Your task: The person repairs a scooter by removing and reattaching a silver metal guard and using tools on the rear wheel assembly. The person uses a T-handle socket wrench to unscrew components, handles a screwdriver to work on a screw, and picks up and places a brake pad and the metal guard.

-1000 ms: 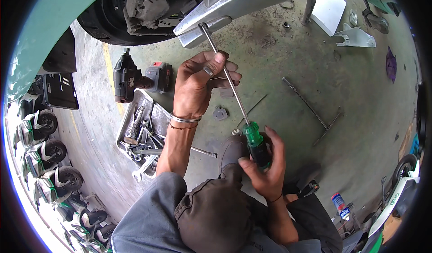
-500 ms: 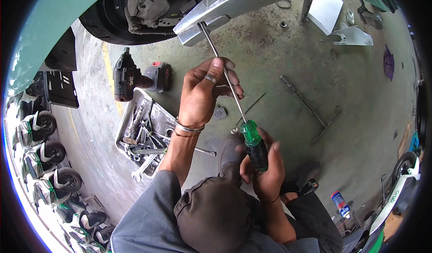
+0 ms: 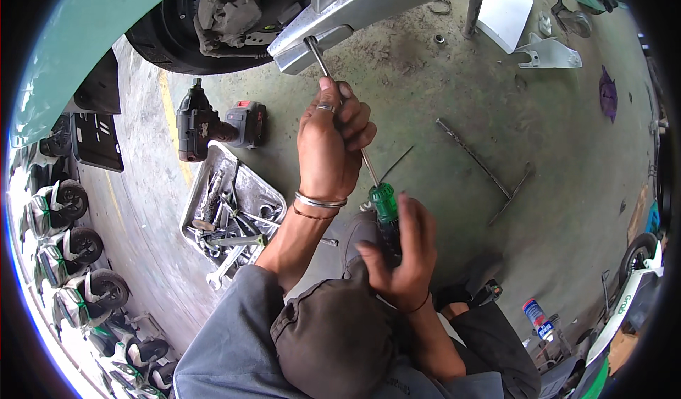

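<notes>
A long screwdriver with a green and black handle slants up to a silver metal arm. The far end of its shaft enters a hole near the arm's end, so its tip is hidden. My left hand is closed around the shaft, partway along it. At the handle is my right hand, its thumb to the left and its fingers to the right of the handle in a loose grip. The handle's butt end is hidden by that hand. Left of the screwdriver's far end is a black tyre.
A metal tray of wrenches and other tools lies left of my forearm. Past it stand a power driver and its battery. A T-shaped bar, white panels and a spray can are to the right.
My left hand has closed more tightly round the shaft. My right hand has turned about the handle, its back now showing more. The screwdriver's far end stays in the hole.
</notes>
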The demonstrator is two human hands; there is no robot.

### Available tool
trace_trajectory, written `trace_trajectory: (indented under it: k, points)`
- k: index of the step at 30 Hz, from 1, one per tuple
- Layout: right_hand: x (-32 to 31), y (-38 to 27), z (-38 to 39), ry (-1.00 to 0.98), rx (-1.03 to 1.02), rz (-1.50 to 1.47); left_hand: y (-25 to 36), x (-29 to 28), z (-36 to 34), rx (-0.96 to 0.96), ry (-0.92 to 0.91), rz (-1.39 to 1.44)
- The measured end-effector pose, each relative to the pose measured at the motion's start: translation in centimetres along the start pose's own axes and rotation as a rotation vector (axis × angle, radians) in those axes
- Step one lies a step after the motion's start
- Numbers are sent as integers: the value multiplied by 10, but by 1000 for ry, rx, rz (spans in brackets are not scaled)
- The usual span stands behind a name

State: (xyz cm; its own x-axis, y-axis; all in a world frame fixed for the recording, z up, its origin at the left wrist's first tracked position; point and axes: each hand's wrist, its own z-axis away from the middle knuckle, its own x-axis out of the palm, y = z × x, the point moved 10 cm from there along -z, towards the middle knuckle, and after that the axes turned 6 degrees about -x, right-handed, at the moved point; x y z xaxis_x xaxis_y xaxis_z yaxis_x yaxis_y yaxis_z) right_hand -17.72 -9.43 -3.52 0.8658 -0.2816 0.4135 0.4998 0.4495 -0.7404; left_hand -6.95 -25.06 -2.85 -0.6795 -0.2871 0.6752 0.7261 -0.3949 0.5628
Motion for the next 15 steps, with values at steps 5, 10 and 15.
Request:
trace_trajectory:
  k: [5,10,15]
  points:
    - [0,-15,3,-3,-143,205,6,-1,4,28,59,-23]
    - [5,-8,-6,-91,94,-447,8,6,-4,63,92,-38]
    - [17,-48,-5,-88,-455,264,6,-1,-7,18,27,11]
